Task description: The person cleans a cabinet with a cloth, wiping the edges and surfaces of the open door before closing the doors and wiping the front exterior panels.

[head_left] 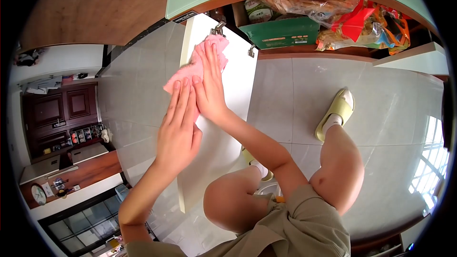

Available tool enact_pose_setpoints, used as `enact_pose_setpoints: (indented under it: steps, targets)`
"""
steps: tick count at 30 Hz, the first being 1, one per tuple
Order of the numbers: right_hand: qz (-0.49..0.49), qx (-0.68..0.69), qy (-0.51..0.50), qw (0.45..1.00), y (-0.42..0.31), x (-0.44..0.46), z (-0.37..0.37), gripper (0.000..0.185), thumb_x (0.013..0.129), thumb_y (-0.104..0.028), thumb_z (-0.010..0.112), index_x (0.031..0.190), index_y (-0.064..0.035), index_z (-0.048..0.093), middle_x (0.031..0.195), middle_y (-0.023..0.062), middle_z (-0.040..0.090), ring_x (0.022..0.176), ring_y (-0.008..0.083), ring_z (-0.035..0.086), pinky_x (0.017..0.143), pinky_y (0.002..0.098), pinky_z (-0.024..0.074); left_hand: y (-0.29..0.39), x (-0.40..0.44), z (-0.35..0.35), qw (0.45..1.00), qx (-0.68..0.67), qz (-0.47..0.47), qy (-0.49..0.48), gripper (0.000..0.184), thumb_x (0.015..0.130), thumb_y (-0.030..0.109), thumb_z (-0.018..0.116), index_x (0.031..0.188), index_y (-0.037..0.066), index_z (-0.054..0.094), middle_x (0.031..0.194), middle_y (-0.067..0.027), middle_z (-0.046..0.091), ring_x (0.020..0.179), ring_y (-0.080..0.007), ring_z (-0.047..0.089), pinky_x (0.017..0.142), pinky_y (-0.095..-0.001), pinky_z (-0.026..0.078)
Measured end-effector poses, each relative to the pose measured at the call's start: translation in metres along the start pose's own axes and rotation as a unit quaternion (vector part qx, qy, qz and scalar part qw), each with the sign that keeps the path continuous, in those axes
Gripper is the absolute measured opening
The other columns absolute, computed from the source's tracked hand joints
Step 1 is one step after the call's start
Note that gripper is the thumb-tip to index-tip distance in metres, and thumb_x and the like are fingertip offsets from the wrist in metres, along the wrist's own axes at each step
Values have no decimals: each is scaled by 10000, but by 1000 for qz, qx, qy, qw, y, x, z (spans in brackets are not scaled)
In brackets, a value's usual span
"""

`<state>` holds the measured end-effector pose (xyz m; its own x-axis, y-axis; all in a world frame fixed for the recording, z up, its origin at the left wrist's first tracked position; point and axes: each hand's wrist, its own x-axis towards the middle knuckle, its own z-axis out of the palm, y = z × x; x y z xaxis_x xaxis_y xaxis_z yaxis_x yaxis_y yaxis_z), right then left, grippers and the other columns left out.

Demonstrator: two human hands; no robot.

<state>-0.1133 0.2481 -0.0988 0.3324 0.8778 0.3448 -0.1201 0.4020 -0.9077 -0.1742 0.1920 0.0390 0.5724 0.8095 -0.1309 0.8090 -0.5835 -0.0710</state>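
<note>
A pink cloth [188, 72] lies bunched against the white face of an open cabinet door [233, 85], near the door's hinged end. My right hand [209, 88] presses flat on the cloth, fingers stretched out toward the hinge. Just below and to the left is my left hand [178, 135], its fingers straight and side by side, their tips on the lower part of the cloth by the door's edge. Part of the cloth is hidden under both hands. Metal hinges [218, 28] show at the door's upper end.
The open cabinet holds a green box [281, 33] and plastic-wrapped packages [366, 26]. Another white door [414, 59] stands open at the right. My slippered foot [338, 112] is on the grey tiled floor [295, 95]. A dark red door [59, 114] is far left.
</note>
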Motion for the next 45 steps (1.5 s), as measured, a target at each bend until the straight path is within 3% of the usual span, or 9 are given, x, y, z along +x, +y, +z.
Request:
enact_pose_setpoints:
  steps: [6, 13, 16, 20, 25, 28, 37, 43, 45]
  targets:
    - [-31, 3, 6, 999, 20, -16, -2, 548, 905, -185, 402, 1405, 23, 313, 1502, 214, 195, 1406, 380, 131, 1125, 458, 137, 10, -6, 37, 987, 159, -26, 15, 679, 712, 32, 519, 1356, -94, 343, 1462, -205, 296, 1374, -330, 270, 1116, -419, 247]
    - [2, -14, -6, 1000, 63, -47, -13, 539, 941, -193, 283, 1428, 33, 242, 1517, 218, 135, 1416, 356, 104, 1138, 432, 76, 22, 4, 65, 879, 446, 55, -161, 604, 856, 187, 436, 1392, -66, 316, 1489, -161, 275, 1408, -273, 183, 1155, -403, 105]
    - [27, -8, 8, 1000, 82, -58, -16, 554, 942, -198, 274, 1440, 35, 201, 1525, 210, 108, 1421, 344, 82, 1141, 424, 56, 28, 18, 77, 844, 477, 88, -228, 585, 873, 190, 433, 1390, -62, 324, 1491, -167, 266, 1408, -288, 176, 1153, -427, 99]
    - [43, 1, 10, 999, 80, -58, -14, 573, 939, -211, 274, 1444, 41, 177, 1533, 194, 90, 1425, 349, 44, 1140, 435, 40, 36, 22, 68, 868, 428, 58, -244, 600, 874, 221, 445, 1389, -63, 324, 1485, -176, 271, 1407, -299, 175, 1153, -440, 91]
    - [-6, 6, -68, 998, 32, -39, -20, 567, 893, -164, 353, 1423, 19, 270, 1518, 217, 122, 1411, 397, 58, 1131, 466, 88, 45, -4, 41, 893, 400, -10, -209, 628, 856, 244, 464, 1381, -72, 331, 1467, -186, 302, 1403, -306, 186, 1153, -440, 92]
    - [-31, 3, -75, 997, 30, -36, -22, 549, 876, -131, 393, 1404, 2, 326, 1505, 226, 160, 1405, 405, 91, 1128, 470, 118, 41, -11, 35, 882, 411, 15, -229, 629, 854, 236, 458, 1383, -77, 324, 1462, -190, 311, 1397, -306, 205, 1152, -435, 97]
    - [24, -15, 26, 999, 123, -59, -22, 561, 954, -259, 273, 1418, 55, 242, 1512, 226, 152, 1416, 364, 94, 1140, 423, 61, 39, 47, 117, 817, 500, 83, -276, 638, 891, 288, 445, 1422, -23, 275, 1449, -150, 352, 1392, -249, 232, 1147, -395, 106]
    - [64, -75, 77, 992, 191, -87, -28, 572, 970, -309, 298, 1432, 22, 233, 1512, 209, 153, 1413, 364, 94, 1134, 431, 71, 57, 83, 168, 807, 467, 54, -358, 703, 880, 285, 507, 1465, 59, 189, 1514, -67, 233, 1394, -266, 199, 1144, -383, 123]
    - [91, -62, 69, 991, 186, -92, -39, 592, 979, -342, 310, 1433, 27, 219, 1507, 228, 145, 1410, 371, 88, 1132, 439, 67, 66, 77, 174, 783, 527, 64, -324, 704, 881, 279, 515, 1472, 90, 183, 1529, -35, 176, 1390, -264, 193, 1141, -385, 146]
